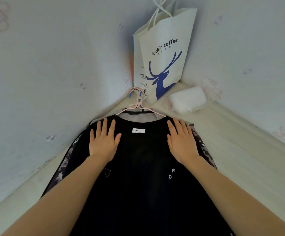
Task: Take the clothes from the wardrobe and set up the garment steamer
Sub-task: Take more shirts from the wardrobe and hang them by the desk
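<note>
**Both hands flat on the black top**

Both hands are pressed palm-down on a black top (138,167) spread out in front of me. Left hand (103,142) sits on the left shoulder area with fingers straight and slightly spread, not gripping anything. Right hand (182,142) does the same on the right shoulder area, fingers straight and pointing away from me. They're well apart, with the white neck label (138,130) sitting between them.

The top lies on a pale bed surface (240,159) that runs into a corner where two walls meet. It has patterned black-and-white sleeves showing at both edges, plus a couple of small white letters (171,173) on the chest near my right forearm. It's on pink hangers (139,106), more than one by the look of it, hooks bunched together just past the collar, and some lighter grey fabric peeks out inside the neckline.

Up in the corner stands a white paper bag (165,53) with "luckin coffee" and a blue deer printed on it, leaning against the wall, string handles up top. Something flat with an orange and blue edge is tucked behind it, can't tell what. Just right of the bag's base lies a clear plastic packet (187,100) with something white inside. The walls (53,65) have faint cartoon prints on them.
</note>
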A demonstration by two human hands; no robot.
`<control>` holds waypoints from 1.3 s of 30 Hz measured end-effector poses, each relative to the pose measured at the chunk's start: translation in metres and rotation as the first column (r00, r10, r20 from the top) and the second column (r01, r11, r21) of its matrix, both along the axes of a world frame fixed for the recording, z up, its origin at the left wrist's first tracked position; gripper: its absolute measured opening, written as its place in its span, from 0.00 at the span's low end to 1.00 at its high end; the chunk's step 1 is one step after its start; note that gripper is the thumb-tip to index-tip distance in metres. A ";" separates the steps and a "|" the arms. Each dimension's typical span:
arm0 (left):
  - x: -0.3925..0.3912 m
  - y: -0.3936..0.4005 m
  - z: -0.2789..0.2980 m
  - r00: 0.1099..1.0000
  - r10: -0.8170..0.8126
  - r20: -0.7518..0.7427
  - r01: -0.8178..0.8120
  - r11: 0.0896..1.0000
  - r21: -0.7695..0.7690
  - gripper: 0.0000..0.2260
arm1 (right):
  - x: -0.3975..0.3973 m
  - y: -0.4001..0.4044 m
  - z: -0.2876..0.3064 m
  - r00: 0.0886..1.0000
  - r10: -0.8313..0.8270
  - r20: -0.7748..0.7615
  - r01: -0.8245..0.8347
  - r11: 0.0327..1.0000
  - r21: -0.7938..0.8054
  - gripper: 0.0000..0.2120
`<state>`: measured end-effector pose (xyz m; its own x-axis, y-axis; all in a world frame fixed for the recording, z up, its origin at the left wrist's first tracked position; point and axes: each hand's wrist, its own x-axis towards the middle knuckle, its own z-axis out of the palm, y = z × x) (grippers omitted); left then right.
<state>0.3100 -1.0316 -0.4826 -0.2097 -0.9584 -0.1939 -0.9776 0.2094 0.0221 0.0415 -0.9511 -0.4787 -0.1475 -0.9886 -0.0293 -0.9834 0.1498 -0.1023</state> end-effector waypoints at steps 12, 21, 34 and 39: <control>0.024 0.165 0.020 0.987 -0.152 -0.061 0.157 0.982 0.100 0.28 | 0.081 0.154 0.026 0.994 -0.053 0.100 0.043 0.994 0.101 0.28; 0.076 0.297 0.033 0.926 -0.279 -0.252 0.299 0.953 0.041 0.27 | 0.167 0.302 0.038 0.993 -0.112 0.038 0.111 0.994 0.018 0.26; 0.101 0.443 0.074 0.688 -0.563 -0.458 0.557 0.814 -0.163 0.20 | 0.238 0.470 0.060 0.926 -0.356 0.124 0.373 0.911 -0.174 0.16; 0.090 0.466 0.087 0.609 -0.632 -0.479 0.621 0.756 -0.207 0.16 | 0.241 0.508 0.072 0.895 -0.415 0.163 0.445 0.856 -0.262 0.14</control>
<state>0.4002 -0.5657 -0.3958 -0.8189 -0.5582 0.1336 -0.4541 0.7725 0.4439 0.2821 -0.4435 -0.4068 -0.5712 -0.7944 0.2068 -0.8102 0.5052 -0.2971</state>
